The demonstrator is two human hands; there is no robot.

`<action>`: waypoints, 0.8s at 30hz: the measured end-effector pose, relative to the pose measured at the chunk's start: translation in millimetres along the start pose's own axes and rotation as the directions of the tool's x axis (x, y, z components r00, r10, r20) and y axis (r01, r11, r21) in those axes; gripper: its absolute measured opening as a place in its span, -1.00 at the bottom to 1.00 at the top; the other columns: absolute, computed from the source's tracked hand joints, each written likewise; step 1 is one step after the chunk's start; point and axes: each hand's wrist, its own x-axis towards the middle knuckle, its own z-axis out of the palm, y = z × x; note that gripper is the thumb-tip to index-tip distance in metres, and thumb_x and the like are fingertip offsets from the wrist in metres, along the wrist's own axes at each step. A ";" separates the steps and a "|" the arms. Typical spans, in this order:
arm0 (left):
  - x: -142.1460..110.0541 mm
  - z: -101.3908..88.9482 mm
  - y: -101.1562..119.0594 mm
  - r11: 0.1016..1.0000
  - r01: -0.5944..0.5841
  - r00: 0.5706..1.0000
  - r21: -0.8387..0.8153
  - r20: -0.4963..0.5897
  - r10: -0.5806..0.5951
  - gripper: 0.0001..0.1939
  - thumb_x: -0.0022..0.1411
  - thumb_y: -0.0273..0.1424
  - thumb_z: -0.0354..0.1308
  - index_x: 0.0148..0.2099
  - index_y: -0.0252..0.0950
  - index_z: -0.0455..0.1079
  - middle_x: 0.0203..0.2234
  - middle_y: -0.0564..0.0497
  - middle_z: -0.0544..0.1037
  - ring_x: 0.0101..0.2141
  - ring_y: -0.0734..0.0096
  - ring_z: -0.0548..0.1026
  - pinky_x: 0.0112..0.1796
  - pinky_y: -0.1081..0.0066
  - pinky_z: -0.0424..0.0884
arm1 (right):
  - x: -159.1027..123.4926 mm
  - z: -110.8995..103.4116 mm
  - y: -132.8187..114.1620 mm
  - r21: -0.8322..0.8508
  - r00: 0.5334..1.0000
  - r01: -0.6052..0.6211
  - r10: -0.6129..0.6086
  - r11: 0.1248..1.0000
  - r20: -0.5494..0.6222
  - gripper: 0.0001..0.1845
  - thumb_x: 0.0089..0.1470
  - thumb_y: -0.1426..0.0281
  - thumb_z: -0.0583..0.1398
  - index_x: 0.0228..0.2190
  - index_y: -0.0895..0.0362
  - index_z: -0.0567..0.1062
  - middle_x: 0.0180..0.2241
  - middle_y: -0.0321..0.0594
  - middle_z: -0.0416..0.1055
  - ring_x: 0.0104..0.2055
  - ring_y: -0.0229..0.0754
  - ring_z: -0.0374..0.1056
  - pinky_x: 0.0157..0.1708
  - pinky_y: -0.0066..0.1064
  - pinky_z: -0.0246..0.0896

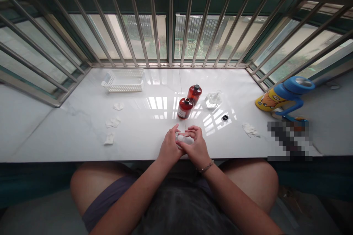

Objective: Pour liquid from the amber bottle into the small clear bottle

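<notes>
Near the front edge of the counter, my left hand (pixel 171 141) and my right hand (pixel 197 143) are closed round a clear glass bottle (pixel 181 138) from both sides. A whitish round part shows on it between my thumbs; my fingers cover much of the rest. Just beyond my hands stands an amber bottle (pixel 185 109) with a white label and an uncapped mouth. Behind it is a second amber bottle (pixel 195 93) with a dark cap on. To their right sits a square clear glass container (pixel 213 100), and a loose black cap (pixel 225 118) lies nearer me.
A white perforated basket (pixel 124 82) stands at the back left. Crumpled white tissues (pixel 113 122) lie on the left, and another tissue (pixel 250 130) on the right. A blue and yellow flask (pixel 284 93) leans at the right. Metal window bars (pixel 171 29) enclose the white counter (pixel 68 132).
</notes>
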 end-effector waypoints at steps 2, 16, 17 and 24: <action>-1.7 -0.7 -2.4 1.000 0.009 1.000 -0.021 0.018 -0.009 0.00 0.10 -0.41 0.46 0.48 -0.25 0.05 0.18 -0.23 0.45 0.16 -0.03 0.51 0.20 -0.05 0.50 | -0.1 0.7 0.3 0.007 1.000 -0.023 0.023 1.000 -0.005 -0.29 -0.07 0.19 0.54 -0.04 -0.04 0.29 -0.16 -0.24 0.63 0.04 0.10 0.58 0.15 0.04 0.39; -15.6 7.0 5.8 0.978 -0.209 0.973 0.025 -0.093 0.210 0.02 0.19 -0.52 0.43 0.53 -0.13 -0.01 0.19 -0.22 0.44 0.16 -0.02 0.50 0.19 -0.10 0.51 | -16.2 -9.1 -7.1 0.097 0.997 0.029 -0.022 0.995 -0.076 -0.34 -0.11 0.21 0.59 -0.15 -0.04 0.31 -0.20 -0.31 0.59 0.09 0.06 0.58 0.19 0.00 0.44; -15.3 7.9 7.9 0.979 -0.201 0.975 0.016 -0.097 0.201 0.02 0.18 -0.51 0.44 0.53 -0.13 -0.02 0.18 -0.21 0.45 0.14 0.00 0.52 0.18 -0.09 0.52 | -16.1 -10.3 -7.3 0.096 0.997 0.027 -0.020 0.995 -0.077 -0.33 -0.11 0.21 0.59 -0.15 -0.04 0.30 -0.21 -0.30 0.59 0.10 0.07 0.57 0.20 0.01 0.43; -16.7 3.0 9.6 0.992 -0.103 0.995 -0.069 0.001 0.103 0.16 0.03 -0.37 0.62 0.51 -0.11 0.01 0.29 -0.21 0.42 0.26 -0.06 0.49 0.28 -0.10 0.47 | -16.6 -17.4 -6.1 0.120 0.998 -0.011 0.019 0.993 -0.065 -0.30 -0.10 0.19 0.59 -0.14 -0.04 0.28 -0.21 -0.30 0.57 0.12 0.08 0.56 0.24 0.04 0.39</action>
